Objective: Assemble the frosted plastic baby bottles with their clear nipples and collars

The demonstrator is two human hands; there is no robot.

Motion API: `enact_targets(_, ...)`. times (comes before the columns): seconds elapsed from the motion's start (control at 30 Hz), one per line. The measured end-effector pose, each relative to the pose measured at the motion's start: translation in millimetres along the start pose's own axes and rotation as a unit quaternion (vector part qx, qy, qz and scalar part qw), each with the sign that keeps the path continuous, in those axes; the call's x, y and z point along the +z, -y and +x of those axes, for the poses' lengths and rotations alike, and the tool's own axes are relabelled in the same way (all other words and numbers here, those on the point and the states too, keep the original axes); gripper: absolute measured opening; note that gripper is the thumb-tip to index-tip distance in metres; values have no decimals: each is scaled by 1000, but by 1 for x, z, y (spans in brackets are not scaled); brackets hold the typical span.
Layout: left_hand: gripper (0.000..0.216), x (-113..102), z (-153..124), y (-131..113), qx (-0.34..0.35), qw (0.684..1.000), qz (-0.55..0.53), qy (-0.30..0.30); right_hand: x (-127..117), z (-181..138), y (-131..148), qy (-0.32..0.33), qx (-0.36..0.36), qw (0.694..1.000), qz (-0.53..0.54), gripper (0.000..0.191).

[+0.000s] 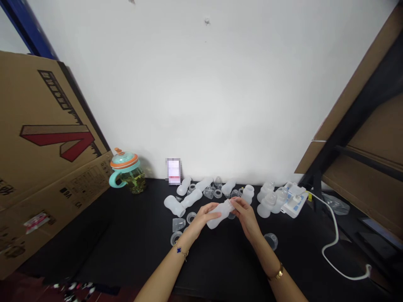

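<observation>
My left hand (pixel 204 218) is wrapped round the body of a frosted white baby bottle (pixel 217 214), which lies tilted with its neck up to the right. At that neck the fingers of my right hand (pixel 244 212) are closed, pinching its rim or a translucent part there; the fingers hide which. Several similar bottles (pixel 174 205) lie on the black table (pixel 132 243) beyond my hands. Left of my left wrist are a clear cap (pixel 178 224) and a translucent ring (pixel 176 238). Another clear cap (pixel 271 241) rests right of my right forearm.
A teapot (pixel 127 172) with an orange-rimmed lid stands back left beside a cardboard box (pixel 47 147). A phone (pixel 174 171) leans on the wall. Assembled bottles (pixel 267 204) stand near a power strip (pixel 294 201), whose white cable (pixel 335 230) runs along the right. Black shelving rises there.
</observation>
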State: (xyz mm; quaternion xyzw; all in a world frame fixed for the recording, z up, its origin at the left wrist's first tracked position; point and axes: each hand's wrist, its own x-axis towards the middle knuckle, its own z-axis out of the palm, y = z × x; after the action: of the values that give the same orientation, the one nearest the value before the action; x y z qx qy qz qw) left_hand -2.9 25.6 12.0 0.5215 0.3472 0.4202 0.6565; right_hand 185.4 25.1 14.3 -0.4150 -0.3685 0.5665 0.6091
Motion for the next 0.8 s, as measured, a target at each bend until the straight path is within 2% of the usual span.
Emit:
enact_targets(0.47,45,-2,1,4,-12,1000,2,-1,1,0,-1,-22,8,999,-25,37)
enact_targets(0.8,46,-2,1,2,-15,1000,12,14,3,-2,1,-10,21,999,-26,38)
